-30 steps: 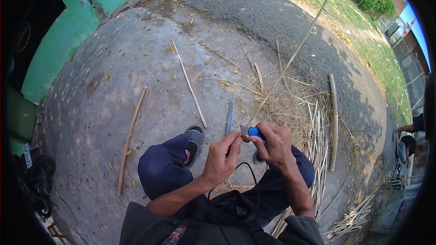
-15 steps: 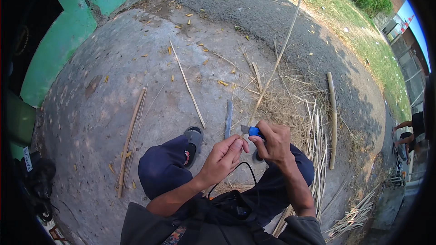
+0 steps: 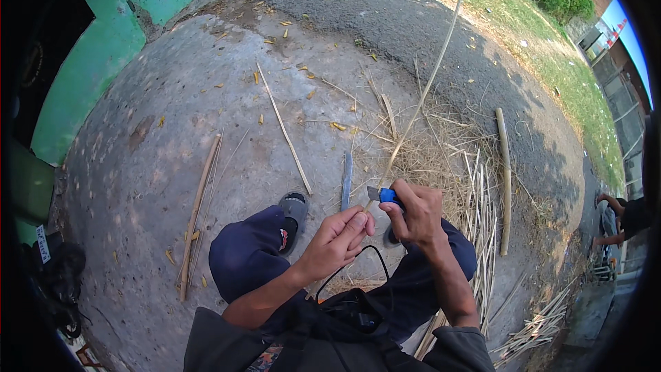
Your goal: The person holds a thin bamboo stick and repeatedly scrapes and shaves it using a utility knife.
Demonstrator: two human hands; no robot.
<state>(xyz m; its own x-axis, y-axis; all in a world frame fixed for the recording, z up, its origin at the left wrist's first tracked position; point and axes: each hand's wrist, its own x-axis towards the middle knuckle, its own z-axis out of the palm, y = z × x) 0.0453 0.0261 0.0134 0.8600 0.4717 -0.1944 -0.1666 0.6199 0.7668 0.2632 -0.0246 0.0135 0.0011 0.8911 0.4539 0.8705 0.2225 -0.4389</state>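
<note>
Between the thumb and fingers of my left hand [image 3: 339, 240] is the near end of a long, thin bamboo strip [image 3: 438, 62]. From there the strip slants away up to the far right, well past the pavement. My right hand [image 3: 420, 217] is wrapped around a utility knife [image 3: 390, 197] with a blue handle and a short, wide grey blade. That blade lies against the strip, just beyond my left fingertips. On the ground beyond my left hand is a flat grey bar [image 3: 346, 180], perhaps a large blade.
Dry shavings [image 3: 441, 139] litter the ground ahead. Split bamboo strips [image 3: 484, 234] lie to my right, beside a bamboo pole [image 3: 504, 182]. At left are another pole [image 3: 200, 217] and a thin stick [image 3: 284, 127]. Another person [image 3: 623, 220] is at the far right.
My right hand and the knife have shifted very slightly, with the blade turned more broadly into view. The strip's far part has swung a little right. The other person has bent or moved.
</note>
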